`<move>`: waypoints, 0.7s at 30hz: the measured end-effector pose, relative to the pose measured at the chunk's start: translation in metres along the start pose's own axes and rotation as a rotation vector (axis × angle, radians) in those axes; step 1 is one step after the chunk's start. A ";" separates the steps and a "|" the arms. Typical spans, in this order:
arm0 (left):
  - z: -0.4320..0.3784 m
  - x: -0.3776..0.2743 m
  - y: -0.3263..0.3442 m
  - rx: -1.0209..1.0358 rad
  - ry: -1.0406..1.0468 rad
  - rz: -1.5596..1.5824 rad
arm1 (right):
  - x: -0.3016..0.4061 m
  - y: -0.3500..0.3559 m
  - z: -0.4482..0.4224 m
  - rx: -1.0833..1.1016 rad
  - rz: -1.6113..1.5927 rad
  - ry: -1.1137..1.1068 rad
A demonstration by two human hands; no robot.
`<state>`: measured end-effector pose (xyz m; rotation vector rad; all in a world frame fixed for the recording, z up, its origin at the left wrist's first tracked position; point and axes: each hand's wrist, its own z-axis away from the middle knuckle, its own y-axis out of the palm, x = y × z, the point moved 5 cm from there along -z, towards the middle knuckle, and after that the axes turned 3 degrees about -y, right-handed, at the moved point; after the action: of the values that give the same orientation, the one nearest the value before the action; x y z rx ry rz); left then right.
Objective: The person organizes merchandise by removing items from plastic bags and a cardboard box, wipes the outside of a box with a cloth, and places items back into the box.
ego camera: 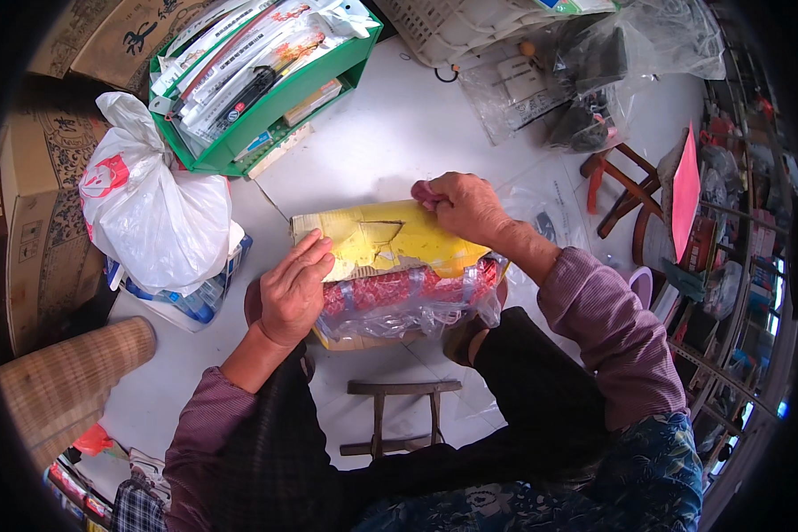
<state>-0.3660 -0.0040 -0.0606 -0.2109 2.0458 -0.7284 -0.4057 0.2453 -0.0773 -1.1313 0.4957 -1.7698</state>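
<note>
Before me stands a worn yellow cardboard box (432,233) whose near side shows red packages (379,289) in clear plastic wrap. My left hand (296,289) lies on the box's left end, fingers together and flat on the torn flap. My right hand (469,206) is at the far right edge of the box and pinches a crumpled dark pink cloth (427,194) against or just over the yellow surface. Clear plastic film (432,319) hangs along the near side of the box, between my feet.
On the left are a knotted white plastic bag (166,213), a green organizer (206,156) of packets, cardboard cartons (53,219) and a rolled bamboo mat (73,379). A plastic basket (432,26), clear bags (592,93), a wooden stool (628,186) and loaded shelves (731,372) stand beyond and right.
</note>
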 end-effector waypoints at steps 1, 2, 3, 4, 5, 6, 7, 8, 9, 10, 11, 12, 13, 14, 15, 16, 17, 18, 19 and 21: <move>0.000 0.004 0.000 -0.002 -0.018 0.001 | 0.032 0.012 -0.002 -0.006 -0.043 -0.163; -0.003 0.007 0.002 -0.002 -0.021 -0.009 | 0.063 0.024 0.003 -0.101 -0.028 -0.379; -0.004 0.010 0.003 0.014 -0.048 -0.025 | 0.093 0.041 0.009 0.015 0.029 -0.427; -0.001 0.015 0.004 0.012 -0.050 -0.032 | 0.106 0.051 0.021 -0.153 0.211 -0.478; 0.002 0.021 0.006 0.009 -0.053 -0.038 | 0.095 0.051 0.022 -0.154 0.191 -0.478; 0.001 0.024 0.012 0.006 -0.062 -0.017 | 0.075 0.044 0.021 -0.156 0.179 -0.480; -0.003 0.025 0.015 0.002 -0.072 -0.009 | 0.055 0.032 0.020 -0.159 0.160 -0.493; -0.003 0.026 0.017 0.007 -0.091 -0.002 | 0.030 0.016 0.020 -0.245 0.194 -0.442; 0.000 0.034 0.018 0.011 -0.142 0.001 | 0.003 0.001 0.018 -0.197 0.193 -0.272; 0.002 0.045 0.019 0.004 -0.189 -0.003 | -0.024 -0.013 0.016 -0.155 0.289 -0.181; 0.004 0.055 0.023 0.004 -0.234 0.009 | -0.048 -0.025 0.016 -0.235 0.272 -0.239; 0.007 0.063 0.025 0.024 -0.276 0.006 | -0.059 -0.026 0.005 -0.178 -0.018 -0.134; 0.011 0.072 0.028 0.031 -0.365 0.030 | -0.062 -0.023 -0.001 -0.151 0.041 -0.118; 0.015 0.081 0.029 0.036 -0.454 0.052 | -0.062 -0.016 -0.010 -0.122 0.099 -0.105; 0.022 0.090 0.026 0.042 -0.553 0.062 | -0.044 -0.009 -0.021 -0.087 0.148 -0.101; 0.026 0.099 0.029 0.140 -0.719 0.170 | -0.021 -0.008 -0.026 -0.069 0.153 -0.024; 0.033 0.102 0.027 0.042 -0.862 0.261 | -0.010 -0.003 -0.037 -0.088 0.256 -0.062; 0.039 0.100 0.026 -0.066 -1.000 0.353 | 0.004 0.000 -0.046 -0.146 0.165 -0.177; 0.048 0.099 0.023 -0.179 -1.134 0.446 | 0.018 0.003 -0.052 -0.204 0.072 -0.292; 0.076 0.094 0.026 -0.068 -1.248 0.445 | 0.034 0.025 -0.050 0.083 0.079 -0.195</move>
<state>-0.3524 -0.0532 -0.1732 -0.1688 0.8573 -0.1281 -0.4405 0.1971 -0.1034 -1.1948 0.3420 -1.5788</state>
